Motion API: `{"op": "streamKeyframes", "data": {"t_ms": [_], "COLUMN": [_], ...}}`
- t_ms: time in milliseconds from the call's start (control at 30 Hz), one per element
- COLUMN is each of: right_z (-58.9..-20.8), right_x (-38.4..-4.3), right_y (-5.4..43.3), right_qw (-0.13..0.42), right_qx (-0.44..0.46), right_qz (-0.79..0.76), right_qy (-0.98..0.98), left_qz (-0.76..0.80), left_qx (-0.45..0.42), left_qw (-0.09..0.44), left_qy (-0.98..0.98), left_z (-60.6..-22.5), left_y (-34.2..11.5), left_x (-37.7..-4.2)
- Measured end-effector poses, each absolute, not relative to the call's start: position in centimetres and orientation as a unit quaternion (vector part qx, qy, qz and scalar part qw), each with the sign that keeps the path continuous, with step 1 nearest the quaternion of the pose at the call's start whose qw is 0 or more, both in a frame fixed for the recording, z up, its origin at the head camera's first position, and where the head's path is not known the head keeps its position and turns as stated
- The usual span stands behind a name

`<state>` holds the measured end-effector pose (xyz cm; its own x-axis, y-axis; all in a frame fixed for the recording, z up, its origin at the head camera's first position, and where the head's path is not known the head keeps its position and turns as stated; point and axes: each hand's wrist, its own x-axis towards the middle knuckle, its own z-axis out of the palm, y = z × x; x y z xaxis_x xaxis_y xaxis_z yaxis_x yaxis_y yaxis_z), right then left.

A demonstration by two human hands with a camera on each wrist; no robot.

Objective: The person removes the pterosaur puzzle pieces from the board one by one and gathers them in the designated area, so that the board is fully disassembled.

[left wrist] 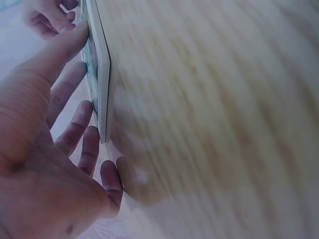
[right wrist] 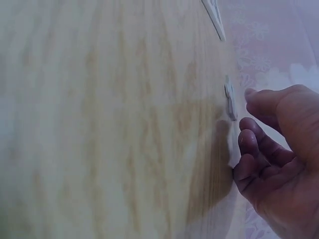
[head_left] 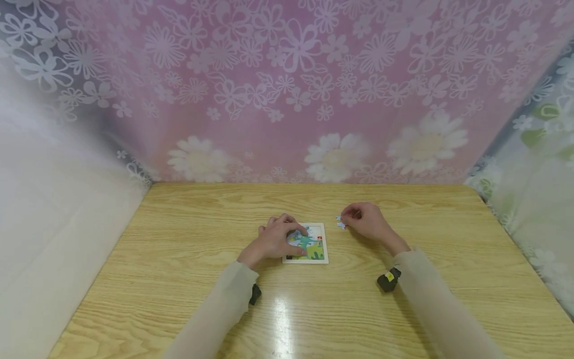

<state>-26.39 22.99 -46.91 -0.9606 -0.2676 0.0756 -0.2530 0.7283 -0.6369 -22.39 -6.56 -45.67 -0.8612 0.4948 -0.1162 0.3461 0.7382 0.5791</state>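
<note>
A small square jigsaw puzzle (head_left: 325,244) with a green dinosaur picture and a pale rim lies flat on the table. My left hand (head_left: 274,239) is over its left side, thumb and fingers spread apart. In the left wrist view the thumb and several fingertips of that hand (left wrist: 55,124) rest at the puzzle board (left wrist: 103,74). To the right of the board lies a light-blue jigsaw piece (head_left: 342,225). My right hand (head_left: 368,222) is right beside it, fingers loosely bent. In the right wrist view a gap shows between the thumb and the piece (right wrist: 230,102).
The wood-grain table (head_left: 188,214) extends on all sides of the puzzle. A flowered pink curtain (head_left: 287,99) hangs behind its far edge, with pale cloth at both sides. Dark wrist devices (head_left: 388,280) sit at the sleeves.
</note>
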Motion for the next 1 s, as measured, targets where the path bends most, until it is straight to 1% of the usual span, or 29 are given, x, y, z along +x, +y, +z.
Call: {"op": "streamKeyframes", "data": {"t_ms": [100, 200, 333, 533, 667, 1000], "right_z": [-46.7, -46.4, -46.2, -46.7, -46.8, -46.5], "right_x": [-25.7, -24.6, -23.5, -23.0, -22.9, -22.7], "right_y": [22.5, 21.6, 20.3, 19.2, 18.9, 18.1], "right_qw": [0.001, 0.004, 0.026, 0.058, 0.073, 0.077], "right_qx": [-0.144, -0.160, -0.195, -0.245, -0.253, -0.247], "right_qz": [-0.343, -0.342, -0.352, -0.346, -0.340, -0.314], "right_qy": [0.928, 0.926, 0.915, 0.904, 0.903, 0.914], "left_qz": [0.281, 0.280, 0.282, 0.286, 0.285, 0.259], "left_qx": [0.228, 0.226, 0.222, 0.222, 0.217, 0.183], "left_qw": [0.132, 0.133, 0.133, 0.136, 0.136, 0.122], "left_qy": [0.923, 0.924, 0.924, 0.922, 0.924, 0.941], "left_z": [-45.8, -45.9, -45.9, -45.8, -45.7, -45.7], "left_y": [-6.5, -6.5, -6.5, -6.4, -6.1, -5.1], "left_x": [-22.4, -22.5, -22.5, -22.5, -22.3, -22.1]}}
